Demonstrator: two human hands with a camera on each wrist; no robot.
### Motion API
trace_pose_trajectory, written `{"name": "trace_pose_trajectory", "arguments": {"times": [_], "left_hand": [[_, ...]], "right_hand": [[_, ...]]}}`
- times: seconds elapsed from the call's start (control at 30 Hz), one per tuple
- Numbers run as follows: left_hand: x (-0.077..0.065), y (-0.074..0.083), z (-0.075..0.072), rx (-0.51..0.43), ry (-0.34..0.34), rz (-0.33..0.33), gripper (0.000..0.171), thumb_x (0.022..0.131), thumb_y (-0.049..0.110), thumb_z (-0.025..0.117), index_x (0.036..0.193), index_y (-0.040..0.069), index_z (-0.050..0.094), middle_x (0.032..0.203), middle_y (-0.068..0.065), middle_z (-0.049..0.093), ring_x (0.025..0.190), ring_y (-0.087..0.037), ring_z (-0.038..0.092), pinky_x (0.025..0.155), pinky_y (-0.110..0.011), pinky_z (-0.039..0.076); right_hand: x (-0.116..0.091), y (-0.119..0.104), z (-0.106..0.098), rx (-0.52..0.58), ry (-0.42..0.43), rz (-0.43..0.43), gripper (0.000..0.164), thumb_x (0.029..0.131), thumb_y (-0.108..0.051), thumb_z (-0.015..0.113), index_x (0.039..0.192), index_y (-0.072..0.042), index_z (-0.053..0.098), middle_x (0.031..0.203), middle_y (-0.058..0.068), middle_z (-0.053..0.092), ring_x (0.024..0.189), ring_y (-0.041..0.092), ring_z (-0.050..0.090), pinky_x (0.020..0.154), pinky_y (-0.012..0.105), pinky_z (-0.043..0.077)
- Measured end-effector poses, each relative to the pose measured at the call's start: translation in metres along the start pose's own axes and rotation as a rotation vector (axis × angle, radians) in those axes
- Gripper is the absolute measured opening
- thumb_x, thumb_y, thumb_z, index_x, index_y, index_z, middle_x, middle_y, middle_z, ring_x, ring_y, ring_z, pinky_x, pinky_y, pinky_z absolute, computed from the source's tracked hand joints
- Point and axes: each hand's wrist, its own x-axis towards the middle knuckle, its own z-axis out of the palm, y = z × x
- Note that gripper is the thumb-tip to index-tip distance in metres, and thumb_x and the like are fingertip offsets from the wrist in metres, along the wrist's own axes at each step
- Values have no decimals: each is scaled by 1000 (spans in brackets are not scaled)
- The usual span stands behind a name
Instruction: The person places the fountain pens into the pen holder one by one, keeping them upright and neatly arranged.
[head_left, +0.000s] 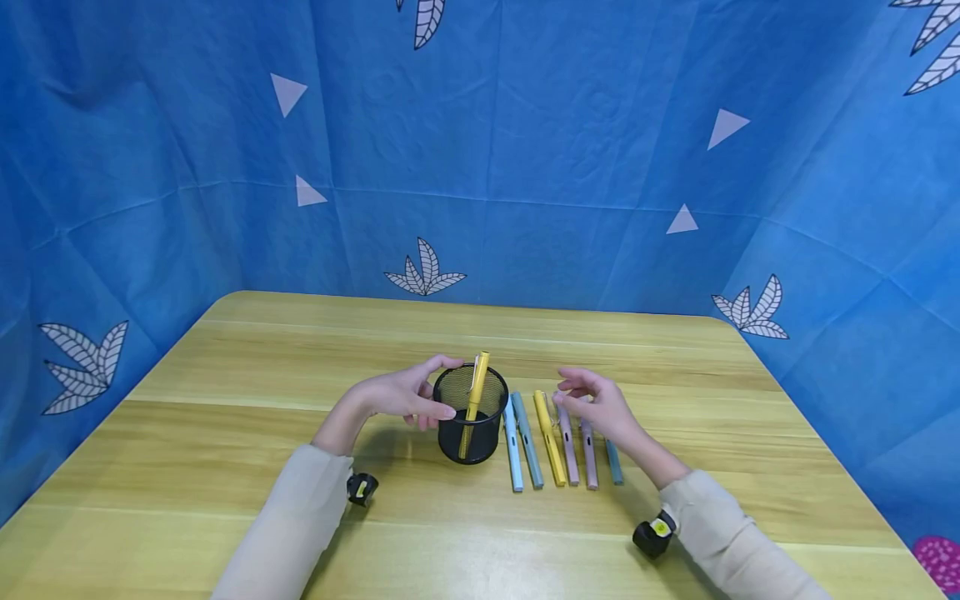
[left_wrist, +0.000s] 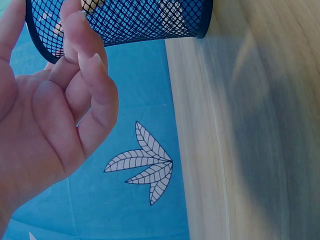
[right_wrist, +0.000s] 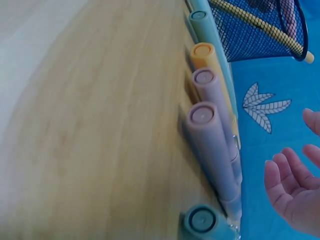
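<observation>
A black mesh pen holder (head_left: 487, 440) stands upright on the table, with a yellow pen (head_left: 478, 383) leaning inside it. My left hand (head_left: 401, 393) grips the holder's left side near the rim; the left wrist view shows fingertips against the mesh (left_wrist: 135, 22). To the holder's right lies a row of pens: a light blue pen (head_left: 513, 446), a teal pen (head_left: 528, 442), a yellow pen (head_left: 551, 442), two purple pens (head_left: 570, 450) and another teal pen (head_left: 614, 462). My right hand (head_left: 603, 408) hovers over the row's right part, fingers loosely bent, holding nothing.
The wooden table (head_left: 225, 400) runs back to a blue curtain (head_left: 525, 125) printed with leaves and triangles. A black wrist camera (head_left: 362, 489) sits on the left sleeve and another camera (head_left: 654, 535) on the right sleeve.
</observation>
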Motion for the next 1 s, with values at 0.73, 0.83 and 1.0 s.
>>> {"name": "trace_pose_trajectory", "arguments": {"times": [0.73, 0.83, 1.0], "left_hand": [[-1, 0, 0, -7, 1, -10, 74, 83, 26, 65, 140, 19, 18, 73, -18, 60, 66, -36, 54, 55, -33, 41], [-1, 0, 0, -6, 1, -11, 74, 83, 26, 65, 140, 19, 18, 73, -16, 60, 64, -33, 55, 55, -33, 42], [-1, 0, 1, -10, 4, -10, 74, 83, 26, 65, 140, 19, 18, 73, -16, 60, 64, -32, 55, 55, -33, 42]], "right_hand": [[-4, 18, -26, -59, 52, 52, 45, 83, -7, 62, 122, 11, 46, 107, 27, 54, 93, 31, 52, 65, 23, 47], [-5, 20, -29, -69, 45, 73, 45, 83, -7, 62, 122, 10, 46, 108, 27, 54, 94, 32, 52, 65, 24, 48], [-4, 22, -34, -60, 56, 70, 44, 83, -6, 62, 121, 11, 46, 108, 29, 52, 93, 33, 51, 64, 27, 49]]}}
